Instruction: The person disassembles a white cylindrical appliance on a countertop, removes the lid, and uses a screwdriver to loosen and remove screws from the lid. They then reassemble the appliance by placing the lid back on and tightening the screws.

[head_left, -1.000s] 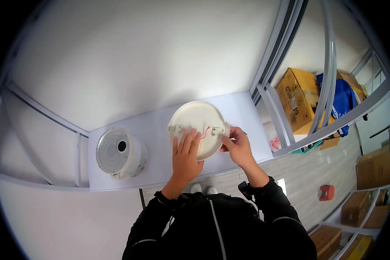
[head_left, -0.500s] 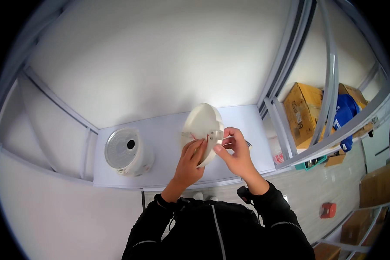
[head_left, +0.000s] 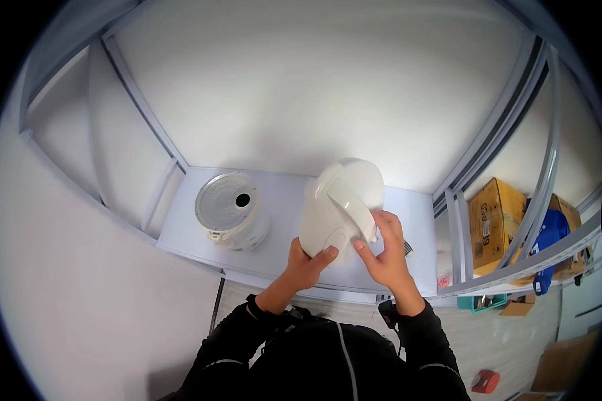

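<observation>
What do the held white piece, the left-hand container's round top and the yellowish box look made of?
White piece: probably moulded plastic, smooth and slightly glossy, from its even colour and rounded edges.
Round top: perhaps metal, given its dull silver-grey sheen, though grey plastic is possible.
Yellowish box: most likely cardboard, matte, with flat panels and dark print.

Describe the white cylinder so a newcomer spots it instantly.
Find the long pale bluish table. Near its left end stands the squat white cylinder with a grey circular top. A black round spot on that top separates it from the smooth white rounded cover to its right.
</observation>
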Available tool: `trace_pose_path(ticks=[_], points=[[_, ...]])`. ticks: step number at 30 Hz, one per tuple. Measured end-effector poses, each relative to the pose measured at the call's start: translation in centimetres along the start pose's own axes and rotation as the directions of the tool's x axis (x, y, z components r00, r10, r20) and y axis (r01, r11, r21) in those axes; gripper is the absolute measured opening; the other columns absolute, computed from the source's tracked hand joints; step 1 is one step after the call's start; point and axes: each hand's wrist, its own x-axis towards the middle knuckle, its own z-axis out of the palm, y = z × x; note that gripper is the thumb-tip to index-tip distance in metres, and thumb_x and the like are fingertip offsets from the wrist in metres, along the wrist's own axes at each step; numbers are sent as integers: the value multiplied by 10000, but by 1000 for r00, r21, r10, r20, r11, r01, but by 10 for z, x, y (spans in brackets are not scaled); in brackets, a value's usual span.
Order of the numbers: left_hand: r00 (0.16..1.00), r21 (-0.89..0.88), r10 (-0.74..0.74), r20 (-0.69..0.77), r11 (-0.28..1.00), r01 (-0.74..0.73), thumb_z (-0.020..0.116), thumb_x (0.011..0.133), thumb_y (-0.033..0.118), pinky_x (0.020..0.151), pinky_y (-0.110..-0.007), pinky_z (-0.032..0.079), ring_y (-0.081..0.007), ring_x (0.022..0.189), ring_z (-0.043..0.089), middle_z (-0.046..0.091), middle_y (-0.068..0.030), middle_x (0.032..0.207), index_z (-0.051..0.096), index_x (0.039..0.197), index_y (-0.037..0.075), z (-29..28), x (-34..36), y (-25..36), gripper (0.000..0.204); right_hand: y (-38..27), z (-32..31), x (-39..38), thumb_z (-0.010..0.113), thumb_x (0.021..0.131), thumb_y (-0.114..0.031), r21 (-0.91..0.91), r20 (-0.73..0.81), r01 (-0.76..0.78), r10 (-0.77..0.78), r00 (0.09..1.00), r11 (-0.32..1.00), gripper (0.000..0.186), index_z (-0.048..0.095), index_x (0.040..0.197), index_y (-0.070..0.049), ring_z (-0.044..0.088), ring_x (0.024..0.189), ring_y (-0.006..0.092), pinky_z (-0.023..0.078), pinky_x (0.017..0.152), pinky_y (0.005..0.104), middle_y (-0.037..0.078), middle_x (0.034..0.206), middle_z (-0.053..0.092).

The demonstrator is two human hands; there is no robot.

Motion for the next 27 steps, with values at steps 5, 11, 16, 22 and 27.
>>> trace_pose_path(ticks=[5, 11, 16, 22, 27], points=[[989, -351, -82, -122, 936, 34, 694, 959, 70, 887, -355, 580, -179, 1047, 712, 742, -94, 1189, 649, 1335, -20, -22, -1, 14, 389, -7, 33, 12, 837, 902, -194, 44, 61, -40, 37, 997, 998, 531, 651, 1372, -32, 610, 1139, 396, 498, 979, 468, 201, 1310, 622], [980, -277, -90, -179, 960, 37, 626, 934, 48, 1041, -451, 578, -303, 1249, 685, 676, -156, 1363, 518, 1485, -29, -96, -11, 17, 567, -29, 80, 23, 822, 926, -265, 16, -32, 53, -52, 998, 998, 519, 648, 1359, -37, 545, 1162, 361, 457, 1033, 456, 184, 1296, 560], [988, -448, -156, -16, 884, 133, 591, 947, 122, 1103, -487, 558, -362, 1320, 650, 629, -209, 1446, 469, 1524, -47, -174, -12, 40, 614, -47, 120, 36, 765, 989, -317, 177, -53, -124, 135, 989, 976, 662, 501, 1527, -35, 512, 1287, 345, 446, 1099, 476, 208, 1453, 462], [992, -420, -81, 94, 900, 113, 497, 1032, 240, 1167, -506, 503, -358, 1369, 613, 614, -214, 1484, 480, 1519, -75, -250, -8, 66, 580, -93, 184, 52, 749, 1026, -231, 530, 66, -328, 347, 936, 782, 793, 321, 1639, 32, 506, 1434, 302, 440, 1174, 437, 236, 1553, 497], [953, -753, -213, 214, 586, 300, 493, 1036, 226, 1161, -498, 506, -370, 1358, 617, 610, -217, 1484, 483, 1513, -78, -297, 1, 87, 566, -115, 237, 52, 730, 1041, -203, 626, 54, -385, 455, 889, 678, 796, 282, 1647, 51, 509, 1441, 272, 435, 1185, 422, 228, 1550, 523]])
